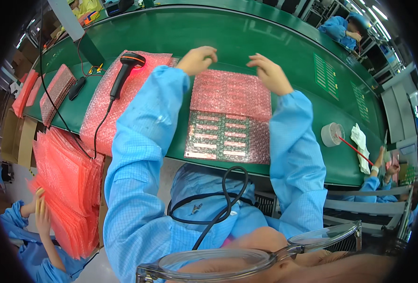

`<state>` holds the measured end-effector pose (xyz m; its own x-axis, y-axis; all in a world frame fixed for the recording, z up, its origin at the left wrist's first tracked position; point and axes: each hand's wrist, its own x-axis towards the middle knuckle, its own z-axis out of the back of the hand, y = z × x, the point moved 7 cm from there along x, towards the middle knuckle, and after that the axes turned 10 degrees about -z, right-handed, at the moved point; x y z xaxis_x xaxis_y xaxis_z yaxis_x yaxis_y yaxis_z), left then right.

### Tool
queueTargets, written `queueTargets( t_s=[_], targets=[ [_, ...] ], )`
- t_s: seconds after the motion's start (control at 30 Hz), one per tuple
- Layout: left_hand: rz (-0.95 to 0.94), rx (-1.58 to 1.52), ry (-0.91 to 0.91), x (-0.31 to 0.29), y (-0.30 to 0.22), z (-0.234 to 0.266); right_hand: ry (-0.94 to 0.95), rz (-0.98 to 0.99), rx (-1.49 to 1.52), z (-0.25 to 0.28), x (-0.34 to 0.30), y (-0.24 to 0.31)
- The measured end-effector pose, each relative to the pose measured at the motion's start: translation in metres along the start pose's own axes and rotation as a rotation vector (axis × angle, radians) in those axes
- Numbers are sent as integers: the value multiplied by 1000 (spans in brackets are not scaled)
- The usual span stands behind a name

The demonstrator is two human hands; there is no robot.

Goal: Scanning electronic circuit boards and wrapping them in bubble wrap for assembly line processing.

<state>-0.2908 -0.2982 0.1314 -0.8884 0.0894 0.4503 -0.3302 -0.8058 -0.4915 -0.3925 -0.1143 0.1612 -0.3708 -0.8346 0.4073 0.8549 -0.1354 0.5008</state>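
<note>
Both your hands hovered at the far edge of the pink bubble-wrap sheet (231,94). Your left hand (197,60) was curled shut, empty; your right hand (269,73) was open over the circuit board panel (221,137).

Both your arms reach forward, away from your body, in light blue sleeves. Your left hand (197,60) is up at the far end, with its fingers curled in loosely, almost like a soft fist. Your right hand (269,73) is near it, a little lower, with fingers bent and pointing down. Your two hands are apart, not touching each other.
</note>
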Motion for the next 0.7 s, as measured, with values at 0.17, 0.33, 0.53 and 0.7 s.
queueTargets(
  t_s=[0.17, 0.33, 0.53, 0.7],
  targets=[
    [259, 668, 149, -41, 7, -69, 61, -105, -356, -93, -20, -8],
    [118, 691, 88, -66, -35, -72, 34, -121, -443, -95, -32, -19],
    [93, 599, 168, -122, -106, -81, 121, -115, -422, -90, -38, -18],
    [-29, 309, 507, -156, -152, -52, 131, 227, 84, -22, -36, 121]
  ],
)
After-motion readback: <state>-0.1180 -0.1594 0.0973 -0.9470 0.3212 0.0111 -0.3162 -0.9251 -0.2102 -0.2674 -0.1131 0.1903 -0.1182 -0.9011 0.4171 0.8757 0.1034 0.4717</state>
